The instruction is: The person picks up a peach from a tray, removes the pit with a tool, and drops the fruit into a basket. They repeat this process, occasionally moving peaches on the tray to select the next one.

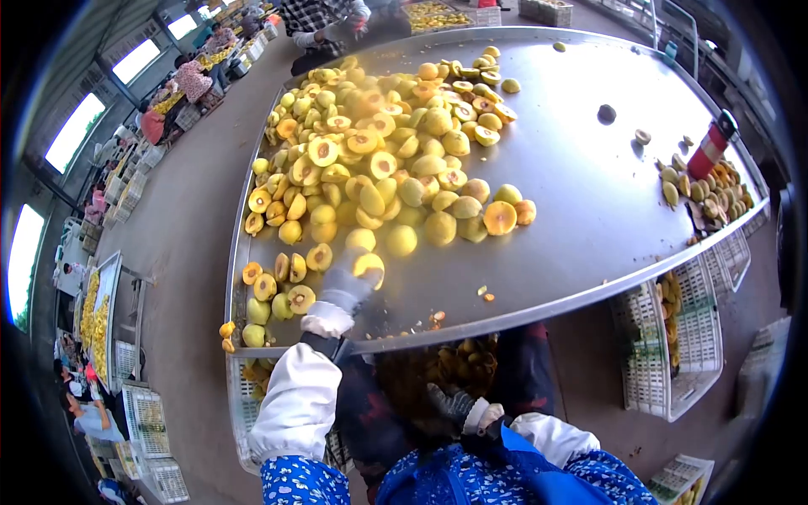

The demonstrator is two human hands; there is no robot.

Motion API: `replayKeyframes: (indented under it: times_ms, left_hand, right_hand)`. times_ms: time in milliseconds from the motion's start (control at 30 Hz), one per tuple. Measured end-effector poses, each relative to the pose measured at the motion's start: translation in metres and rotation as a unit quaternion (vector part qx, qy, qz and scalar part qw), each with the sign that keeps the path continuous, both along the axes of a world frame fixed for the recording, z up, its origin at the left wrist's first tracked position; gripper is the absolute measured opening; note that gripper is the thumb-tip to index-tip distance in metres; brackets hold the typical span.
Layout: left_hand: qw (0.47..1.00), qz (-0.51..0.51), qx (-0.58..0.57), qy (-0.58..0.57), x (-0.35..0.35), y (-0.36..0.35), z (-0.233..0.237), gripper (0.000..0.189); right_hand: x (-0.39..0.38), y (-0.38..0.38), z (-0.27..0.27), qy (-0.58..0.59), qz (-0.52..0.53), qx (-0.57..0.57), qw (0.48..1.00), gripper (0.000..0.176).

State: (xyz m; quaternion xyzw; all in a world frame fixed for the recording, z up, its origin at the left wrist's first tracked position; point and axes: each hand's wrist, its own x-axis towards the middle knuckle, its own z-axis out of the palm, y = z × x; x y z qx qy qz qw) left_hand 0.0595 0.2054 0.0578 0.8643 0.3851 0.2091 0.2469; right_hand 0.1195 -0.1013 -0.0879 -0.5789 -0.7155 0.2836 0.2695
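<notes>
My left hand [343,290], in a pale glove smeared by motion, reaches over the metal table's front left part. At its fingertips is a halved yellow peach [369,268]; whether the fingers grip it is blurred. A large heap of yellow peaches [370,160], many halved with brown-red centres, lies just beyond the hand. Below the table edge, my right hand [452,404] wears a dark grey glove. Its fingers look stretched out with nothing visible in them, near a container of fruit pieces [459,362] between my legs.
The metal table [572,202] has a raised rim. A red flask [713,145] stands at its right end beside a pile of darker fruit pieces [715,198]. White plastic crates [694,337] stand below on the right. Across the table is another person [324,21]; others work along the left.
</notes>
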Motion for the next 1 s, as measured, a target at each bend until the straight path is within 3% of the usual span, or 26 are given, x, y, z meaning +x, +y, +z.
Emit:
replayKeyframes:
  times_ms: [33, 67, 100, 133, 200, 267, 400, 467, 500, 633, 767, 867, 1000]
  left_hand:
    - [0.958, 0.062, -0.25, -0.128, -0.002, -0.011, 0.016, 0.039]
    - [0.856, 0.114, -0.43, -0.264, -0.012, -0.022, 0.03, 0.031]
    - [0.808, 0.063, -0.456, -0.367, -0.023, -0.04, 0.031, 0.029]
    - [0.748, 0.011, -0.472, -0.466, -0.035, -0.058, 0.03, 0.03]
    - [0.567, -0.019, -0.608, -0.555, -0.044, -0.083, 0.033, 0.043]
    - [0.511, 0.011, -0.623, -0.592, -0.046, -0.108, 0.031, 0.055]
    - [0.565, 0.036, -0.608, -0.557, -0.047, -0.139, 0.014, 0.056]
    - [0.607, 0.097, -0.59, -0.524, -0.05, -0.146, -0.008, 0.055]
    - [0.6, 0.068, -0.603, -0.522, -0.051, -0.148, -0.009, 0.053]
    - [0.686, 0.046, -0.521, -0.507, -0.044, -0.165, -0.002, 0.05]
    - [0.719, 0.073, -0.472, -0.505, -0.038, -0.174, -0.005, 0.056]
    - [0.7, 0.115, -0.481, -0.514, -0.033, -0.182, -0.005, 0.057]
    - [0.837, 0.116, -0.319, -0.429, -0.033, -0.179, -0.031, 0.055]
  right_hand:
    - [0.007, -0.003, 0.027, -0.008, -0.037, -0.034, 0.999, 0.043]
    - [0.015, 0.002, 0.041, 0.133, -0.068, -0.16, 0.976, 0.044]
    - [0.014, 0.009, 0.061, 0.344, -0.117, -0.237, 0.901, 0.038]
    - [0.013, 0.016, 0.081, 0.534, -0.186, -0.284, 0.774, 0.033]
    - [0.015, 0.023, 0.077, 0.454, -0.156, -0.168, 0.861, 0.03]
    - [0.017, 0.027, 0.083, 0.389, -0.141, -0.055, 0.909, 0.027]
    - [0.026, 0.034, 0.137, 0.169, -0.134, 0.143, 0.966, 0.029]
    - [0.025, 0.036, 0.145, 0.142, -0.154, 0.118, 0.971, 0.035]
    - [0.025, 0.037, 0.146, 0.126, -0.161, 0.107, 0.973, 0.036]
    - [0.025, 0.037, 0.156, 0.082, -0.169, 0.098, 0.977, 0.039]
    - [0.024, 0.036, 0.157, 0.052, -0.149, 0.095, 0.983, 0.035]
    - [0.022, 0.035, 0.154, 0.038, -0.126, 0.091, 0.987, 0.032]
    - [0.022, 0.031, 0.144, -0.032, -0.084, 0.176, 0.98, 0.023]
